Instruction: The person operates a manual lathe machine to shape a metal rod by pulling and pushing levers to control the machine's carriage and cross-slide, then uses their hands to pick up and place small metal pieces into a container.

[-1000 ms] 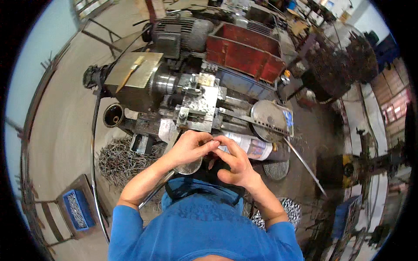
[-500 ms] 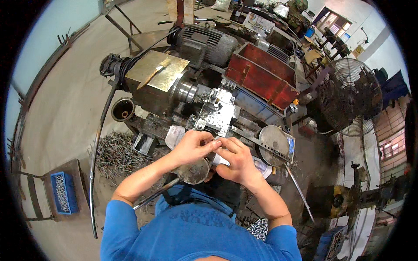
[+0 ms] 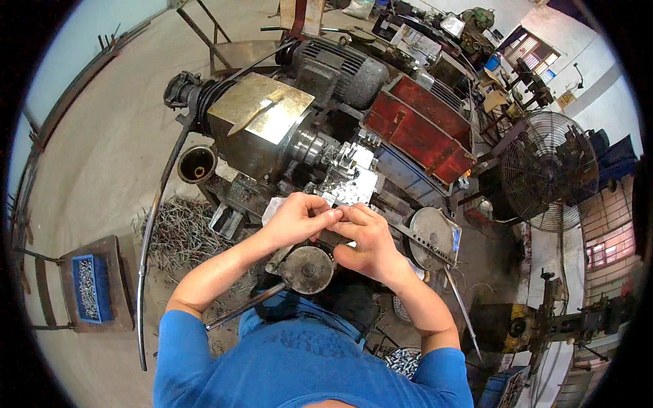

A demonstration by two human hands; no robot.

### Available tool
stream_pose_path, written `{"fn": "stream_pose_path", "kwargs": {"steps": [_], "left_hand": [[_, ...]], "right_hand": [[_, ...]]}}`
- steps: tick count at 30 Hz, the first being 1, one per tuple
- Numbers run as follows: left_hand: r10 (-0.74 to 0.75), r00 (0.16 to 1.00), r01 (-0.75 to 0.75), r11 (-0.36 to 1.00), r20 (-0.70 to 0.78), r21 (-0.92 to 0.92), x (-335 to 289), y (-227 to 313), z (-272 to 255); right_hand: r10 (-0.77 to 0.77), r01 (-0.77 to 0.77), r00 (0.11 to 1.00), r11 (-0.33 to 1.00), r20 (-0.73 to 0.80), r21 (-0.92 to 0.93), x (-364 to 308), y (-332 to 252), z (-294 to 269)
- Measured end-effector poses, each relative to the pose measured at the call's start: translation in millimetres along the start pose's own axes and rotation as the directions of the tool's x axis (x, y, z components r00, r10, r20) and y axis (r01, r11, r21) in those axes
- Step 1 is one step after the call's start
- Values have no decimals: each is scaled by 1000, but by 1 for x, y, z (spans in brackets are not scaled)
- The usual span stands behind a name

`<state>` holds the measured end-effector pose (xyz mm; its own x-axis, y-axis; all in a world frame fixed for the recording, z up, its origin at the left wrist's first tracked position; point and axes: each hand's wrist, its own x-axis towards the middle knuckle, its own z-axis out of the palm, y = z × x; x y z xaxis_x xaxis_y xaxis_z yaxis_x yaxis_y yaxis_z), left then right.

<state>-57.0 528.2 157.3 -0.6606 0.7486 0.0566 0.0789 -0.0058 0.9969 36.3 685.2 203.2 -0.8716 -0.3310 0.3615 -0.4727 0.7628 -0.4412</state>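
Observation:
My left hand (image 3: 296, 222) and my right hand (image 3: 367, 243) meet in front of the lathe's metal slide block (image 3: 350, 182), fingertips together. Both hands are closed in a pinch; whatever lies between the fingers is hidden or too small to name. Just beyond them is the slide's top, strewn with bright chips. Past it, to the left, the shiny round spindle (image 3: 307, 147) sticks out of the headstock (image 3: 248, 153). Below my hands is a round metal handwheel (image 3: 307, 270) with a bar handle, and a larger disc (image 3: 431, 238) is to the right.
A tool with a wooden handle (image 3: 249, 120) lies on the headstock's brass-coloured plate (image 3: 286, 122). Behind stand a motor (image 3: 360, 75) and a red box (image 3: 415, 129) above a blue crate (image 3: 408, 170). Metal shavings (image 3: 187, 234) heap at left, near a blue bin (image 3: 103, 289). A fan (image 3: 549, 170) stands right.
The view has shifted, so the machine sits slightly farther right and more of the near handwheel shows. My hands stay together, fingers still pinched, with little change in pose.

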Motion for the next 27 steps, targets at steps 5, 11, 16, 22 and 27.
{"fn": "stream_pose_path", "kwargs": {"steps": [5, 11, 16, 22, 27], "left_hand": [[-12, 999, 11, 1000, -51, -18, -4, 6, -19], [16, 935, 36, 990, -353, 139, -42, 15, -94], [231, 770, 212, 786, -594, 581, -117, -12, -188], [59, 740, 630, 286, -670, 722, -215, -33, -217], [-30, 653, 662, 508, -757, 551, -233, -55, -195]], "right_hand": [[-16, 16, 1000, 999, 19, 31, 18, 10, 1], [60, -42, 997, 956, 52, -289, 66, 59, 9], [261, -78, 940, 790, 219, -608, 107, 104, 33], [262, -105, 946, 806, 193, -583, 117, 120, 41], [396, -169, 879, 778, 266, -605, 125, 107, 35]]}}
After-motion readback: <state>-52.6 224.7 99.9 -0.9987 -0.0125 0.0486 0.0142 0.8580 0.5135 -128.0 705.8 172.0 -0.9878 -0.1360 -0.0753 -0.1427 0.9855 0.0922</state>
